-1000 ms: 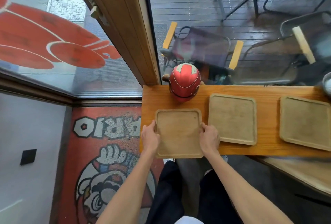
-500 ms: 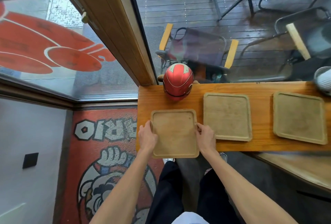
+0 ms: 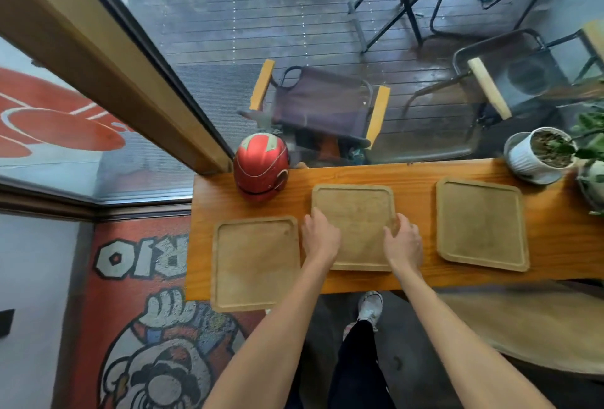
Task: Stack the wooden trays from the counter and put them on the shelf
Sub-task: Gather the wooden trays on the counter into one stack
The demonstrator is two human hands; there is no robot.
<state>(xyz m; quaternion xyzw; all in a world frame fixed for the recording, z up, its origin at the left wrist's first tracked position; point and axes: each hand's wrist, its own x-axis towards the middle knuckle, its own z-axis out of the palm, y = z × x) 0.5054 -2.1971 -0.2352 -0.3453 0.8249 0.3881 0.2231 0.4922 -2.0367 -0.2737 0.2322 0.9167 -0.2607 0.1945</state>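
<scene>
Three square wooden trays lie flat on the orange-brown counter [image 3: 411,176]. The left tray [image 3: 255,261] hangs over the counter's front edge, and no hand touches it. My left hand [image 3: 320,235] holds the left edge of the middle tray [image 3: 356,212], and my right hand [image 3: 403,243] holds its right edge, fingers curled over the rim. That tray still rests on the counter. The right tray [image 3: 480,225] lies apart, slightly turned. No shelf is in view.
A red helmet [image 3: 261,167] stands at the counter's back left, close to the left and middle trays. A white potted plant [image 3: 539,153] sits at the back right corner. A window runs behind the counter. My legs and a shoe are below the front edge.
Both hands let go of the left tray and moved right onto the middle tray's edges. The left tray stays where it was, overhanging the front edge.
</scene>
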